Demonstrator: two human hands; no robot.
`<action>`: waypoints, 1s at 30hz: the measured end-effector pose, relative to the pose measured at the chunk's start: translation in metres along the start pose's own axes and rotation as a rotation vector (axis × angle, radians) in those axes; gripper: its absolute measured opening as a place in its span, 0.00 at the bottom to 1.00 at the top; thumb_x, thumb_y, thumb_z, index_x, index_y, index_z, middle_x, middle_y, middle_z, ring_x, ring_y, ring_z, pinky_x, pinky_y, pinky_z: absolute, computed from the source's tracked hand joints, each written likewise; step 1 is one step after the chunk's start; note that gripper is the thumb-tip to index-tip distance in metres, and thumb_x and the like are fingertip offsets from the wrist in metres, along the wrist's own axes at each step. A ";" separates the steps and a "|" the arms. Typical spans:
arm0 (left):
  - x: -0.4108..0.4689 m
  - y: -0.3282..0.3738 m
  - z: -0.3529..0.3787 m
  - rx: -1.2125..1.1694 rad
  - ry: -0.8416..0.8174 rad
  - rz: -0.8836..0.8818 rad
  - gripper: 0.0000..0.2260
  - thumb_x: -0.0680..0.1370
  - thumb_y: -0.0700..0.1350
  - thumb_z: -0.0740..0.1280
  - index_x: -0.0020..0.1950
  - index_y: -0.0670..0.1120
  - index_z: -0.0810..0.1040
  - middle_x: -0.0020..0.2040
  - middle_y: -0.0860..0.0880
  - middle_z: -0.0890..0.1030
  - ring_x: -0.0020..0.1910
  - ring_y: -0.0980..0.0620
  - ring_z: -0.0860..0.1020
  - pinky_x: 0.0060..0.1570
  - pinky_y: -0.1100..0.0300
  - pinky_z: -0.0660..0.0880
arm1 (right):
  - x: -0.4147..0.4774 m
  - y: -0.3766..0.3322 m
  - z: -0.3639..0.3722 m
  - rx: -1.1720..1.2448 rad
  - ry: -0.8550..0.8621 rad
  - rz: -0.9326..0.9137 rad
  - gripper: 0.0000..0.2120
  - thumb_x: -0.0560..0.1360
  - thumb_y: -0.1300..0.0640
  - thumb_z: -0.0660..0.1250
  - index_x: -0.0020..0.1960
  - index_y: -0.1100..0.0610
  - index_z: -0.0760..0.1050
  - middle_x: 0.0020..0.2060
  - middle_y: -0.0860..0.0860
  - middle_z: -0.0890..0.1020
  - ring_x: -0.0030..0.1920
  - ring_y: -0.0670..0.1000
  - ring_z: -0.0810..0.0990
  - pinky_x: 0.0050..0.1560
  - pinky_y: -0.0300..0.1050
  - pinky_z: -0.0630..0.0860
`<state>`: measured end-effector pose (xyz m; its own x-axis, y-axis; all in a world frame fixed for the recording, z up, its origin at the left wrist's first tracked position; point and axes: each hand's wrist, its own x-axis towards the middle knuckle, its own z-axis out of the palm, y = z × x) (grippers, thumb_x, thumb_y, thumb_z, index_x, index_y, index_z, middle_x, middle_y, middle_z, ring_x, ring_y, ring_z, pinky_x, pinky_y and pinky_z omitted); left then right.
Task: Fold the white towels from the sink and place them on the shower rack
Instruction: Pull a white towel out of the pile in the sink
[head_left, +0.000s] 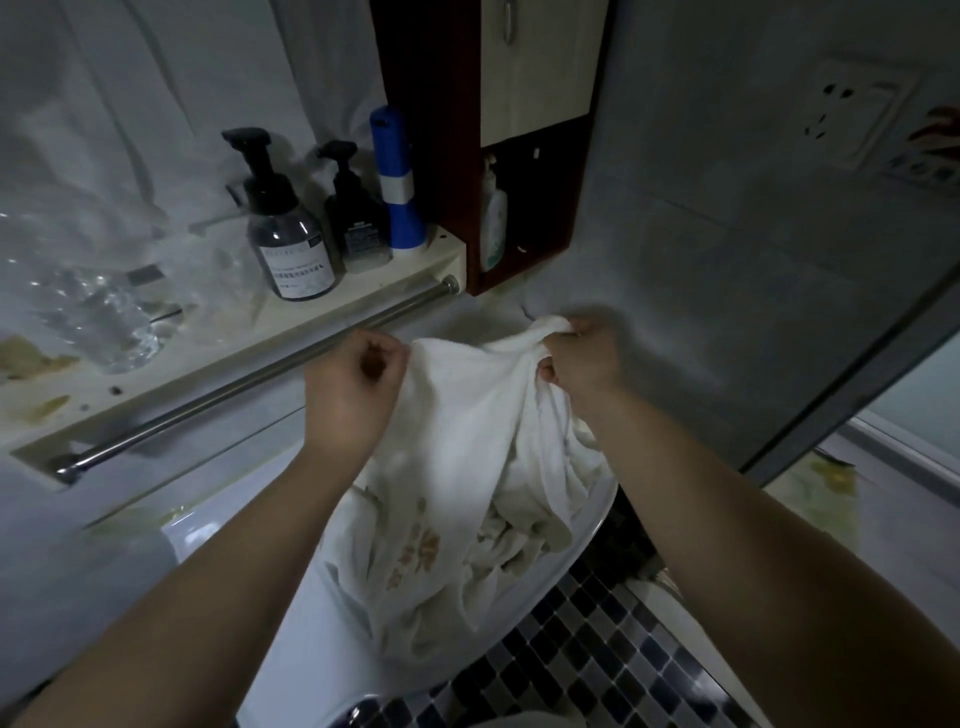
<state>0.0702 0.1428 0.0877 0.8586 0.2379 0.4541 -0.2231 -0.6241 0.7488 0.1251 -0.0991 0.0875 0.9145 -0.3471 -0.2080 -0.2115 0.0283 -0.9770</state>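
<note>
Two grips hold one white towel (467, 415) by its upper edge: my left grip (358, 384) and right grip (576, 364) pinch it; long axis hangs vertically into the sink (593, 526).

Home bathroom, shown by a white sink (322, 603), pump bottles (291, 239) set on a shelf (234, 332), towel rail (260, 374) fixed beneath, wall cabinet (535, 67), mosaic floor tiles (597, 649).

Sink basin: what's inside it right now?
A heap of crumpled white towels fills the sink; the left hand and right hand hold one towel up by its top edge. Its floor and drain are covered.
</note>
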 end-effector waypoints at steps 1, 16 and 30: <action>0.000 0.002 0.004 -0.044 -0.049 -0.052 0.04 0.77 0.46 0.70 0.43 0.52 0.80 0.34 0.57 0.83 0.33 0.61 0.81 0.35 0.73 0.73 | -0.003 0.002 0.002 -0.019 -0.047 0.000 0.12 0.75 0.69 0.62 0.50 0.58 0.81 0.33 0.51 0.81 0.25 0.45 0.78 0.27 0.37 0.74; -0.029 -0.045 0.044 0.258 -0.585 -0.387 0.10 0.78 0.52 0.68 0.52 0.48 0.84 0.50 0.48 0.85 0.54 0.47 0.81 0.52 0.58 0.76 | -0.016 0.023 -0.003 -0.148 -0.226 -0.016 0.06 0.72 0.58 0.74 0.38 0.48 0.83 0.31 0.42 0.84 0.35 0.45 0.82 0.33 0.38 0.78; -0.051 -0.097 0.076 0.196 -0.576 -0.488 0.06 0.77 0.51 0.73 0.52 0.53 0.81 0.44 0.56 0.81 0.50 0.51 0.80 0.41 0.66 0.71 | -0.014 0.088 0.014 -0.472 -0.309 0.027 0.07 0.76 0.61 0.70 0.48 0.49 0.80 0.42 0.46 0.80 0.40 0.51 0.82 0.47 0.48 0.83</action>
<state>0.0827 0.1346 -0.0445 0.9549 0.1287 -0.2676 0.2812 -0.6808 0.6763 0.0990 -0.0782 0.0035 0.9500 -0.0595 -0.3066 -0.3030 -0.4137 -0.8585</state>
